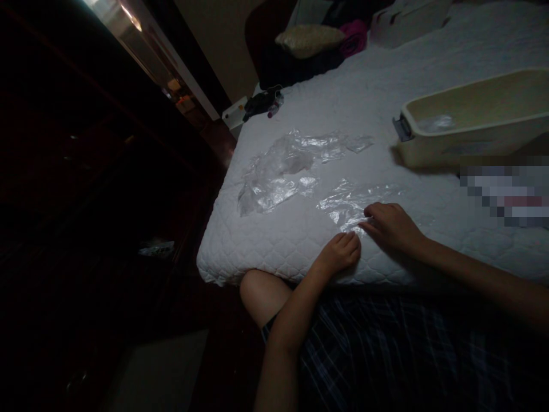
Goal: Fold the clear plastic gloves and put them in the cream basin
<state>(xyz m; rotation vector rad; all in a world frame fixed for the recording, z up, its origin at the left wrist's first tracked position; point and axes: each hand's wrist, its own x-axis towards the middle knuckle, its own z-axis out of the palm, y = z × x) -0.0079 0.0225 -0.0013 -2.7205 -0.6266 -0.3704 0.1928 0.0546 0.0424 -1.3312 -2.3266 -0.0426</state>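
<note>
My right hand pinched clear film, likely light, slippery, best held edgewise; left hand curled alongside, grip unclear.

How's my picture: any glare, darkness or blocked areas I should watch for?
Head view: dim overall, left side nearly black; head view: bright glare streaks on the crumpled clear plastic film; head view: a pixelated block hides detail below the long cream plastic bin.

The thin, clear plastic piece (bag or sheet, it is hard to say) lies spread and crinkled on the white quilted cover, wrinkles shining, its near edge pinched in the right hand.
</note>
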